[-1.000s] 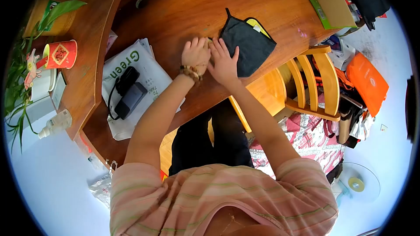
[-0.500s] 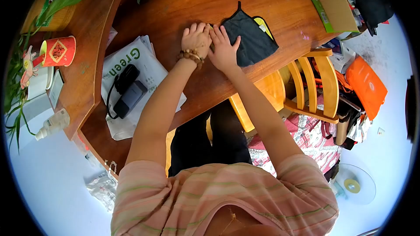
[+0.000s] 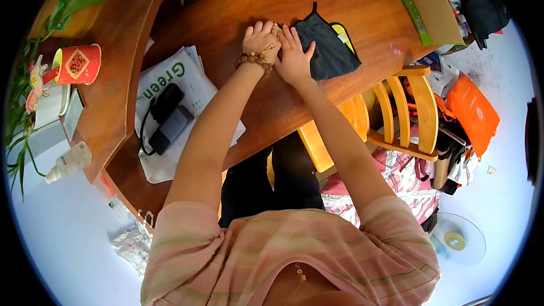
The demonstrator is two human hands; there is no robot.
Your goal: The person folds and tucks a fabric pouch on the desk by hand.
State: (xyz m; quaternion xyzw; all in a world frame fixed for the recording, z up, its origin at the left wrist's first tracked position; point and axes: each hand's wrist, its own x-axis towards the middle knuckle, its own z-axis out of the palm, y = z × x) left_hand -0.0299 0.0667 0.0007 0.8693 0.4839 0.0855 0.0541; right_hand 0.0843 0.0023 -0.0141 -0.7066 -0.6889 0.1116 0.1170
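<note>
Both hands are palm down, side by side and touching, on the middle of the tabletop point(image 3: 249, 102). The left grip is flattened: the left hand point(image 3: 262, 44) has its fingers extended and close together, its inner edge against the right hand point(image 3: 294, 59). The right grip is spread, with the fingers pointing to the far side and the thumb held out to the right, over the near-left edge of a dark cloth point(image 3: 328, 48). Neither hand shows a clear pinch. A small yellow bit shows between the fingertips; whether it belongs to the cloth cannot be told.

The cloth lies just right of the hands, a pointed loop at its far corner and a yellow patch with a white label along its far-right side. A beaded bracelet point(image 3: 256, 58) circles the left wrist.

To the left, well apart from the cloth, a white plastic bag point(image 3: 199, 93) printed with green letters lies on the tabletop, bearing a dark device point(image 3: 171, 130) and a black cable point(image 3: 144, 130). Farther left, a red paper cup point(image 3: 79, 64) lies tipped on a raised shelf point(image 3: 116, 73), near green leaves point(image 3: 79, 4). At the far right stands an open cardboard box point(image 3: 428, 8). A wooden chair point(image 3: 409, 110) is at the near right, beside the tabletop's edge.
</note>
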